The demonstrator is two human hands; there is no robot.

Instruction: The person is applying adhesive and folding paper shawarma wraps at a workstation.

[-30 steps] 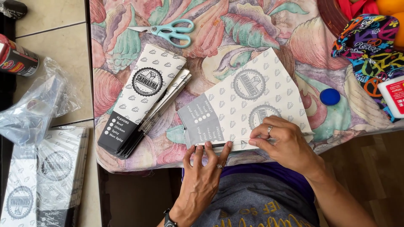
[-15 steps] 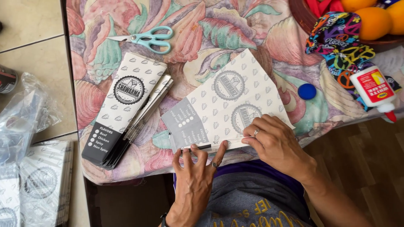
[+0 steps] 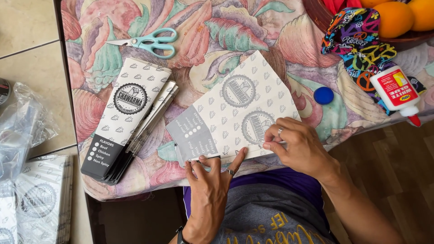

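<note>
Here, a printed paper sheet (image 3: 230,113) is pressed flat on the floral tablecloth (image 3: 253,31) by both hands.

A stack of bags (image 3: 126,117) and scissors (image 3: 149,42) are seen at left. The sheet's near edge is held down by the left hand (image 3: 210,185), fingers spread, nothing grasped. Its right edge is pinched by the right hand (image 3: 298,144). A blue cap (image 3: 323,95) and glue bottle (image 3: 398,90) are noted at right.

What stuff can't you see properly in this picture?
Head view:
- Near edge of the printed paper sheet: covered by the left hand and right hand.
- Bowl of oranges: cut off by the top edge.
- Stack of folded bags: the top bag hides those beneath.
- Clear plastic bag: cut off at the left edge.
</note>
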